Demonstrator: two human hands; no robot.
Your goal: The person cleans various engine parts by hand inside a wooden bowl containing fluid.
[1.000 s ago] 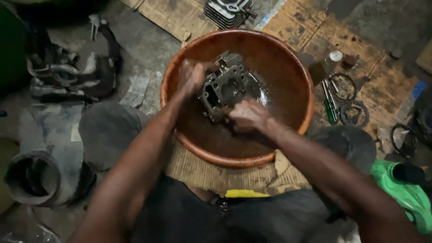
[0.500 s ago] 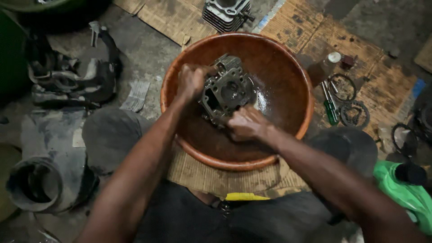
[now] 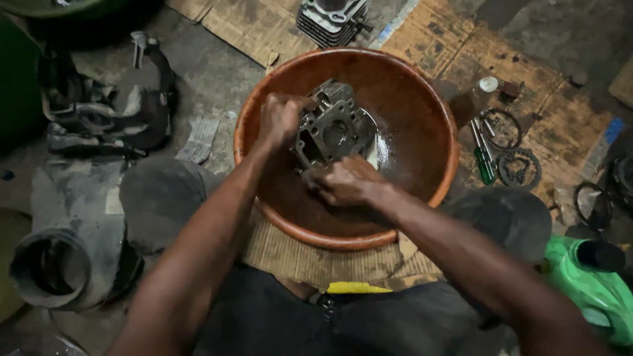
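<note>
A grey finned metal engine part (image 3: 333, 128) stands tilted inside a large brown round basin (image 3: 422, 99) that holds a little shiny liquid. My left hand (image 3: 280, 118) grips the part's upper left edge. My right hand (image 3: 343, 181) is closed against the part's lower edge, with a pale flat thing showing just above its fingers; what it holds is too hidden to tell apart.
Another finned engine block (image 3: 330, 16) sits beyond the basin on cardboard. To the right lie a green-handled screwdriver (image 3: 484, 161), gasket rings (image 3: 517, 165) and a small bottle (image 3: 478, 95). A green container (image 3: 593, 283) is at lower right; dark engine covers (image 3: 99, 118) and a grey pipe (image 3: 49, 270) lie left.
My right hand has slid left along the part's lower edge. The engine part has shifted slightly left with it. My left hand keeps its grip.
</note>
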